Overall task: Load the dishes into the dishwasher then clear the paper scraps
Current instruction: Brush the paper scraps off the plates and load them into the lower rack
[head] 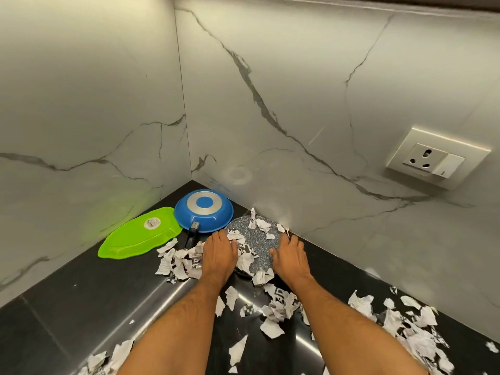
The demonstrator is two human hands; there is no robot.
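Note:
A round grey speckled dish [259, 240] lies on the black counter near the wall corner, with torn paper on top of it. My left hand [218, 251] rests on its left edge and my right hand [289, 255] on its right edge, fingers spread over the rim. Behind it an upside-down blue pan [203, 212] with a dark handle sits in the corner. A green leaf-shaped plate [140, 234] lies face down to the left. Paper scraps [178, 262] lie heaped by my left hand, and several more are scattered across the counter towards the right.
Marble-patterned walls meet in a corner just behind the dishes. A wall socket with a switch [433, 161] is on the right wall. The black counter [81, 299] stretches left and forward. More scraps [411, 320] lie along its right side.

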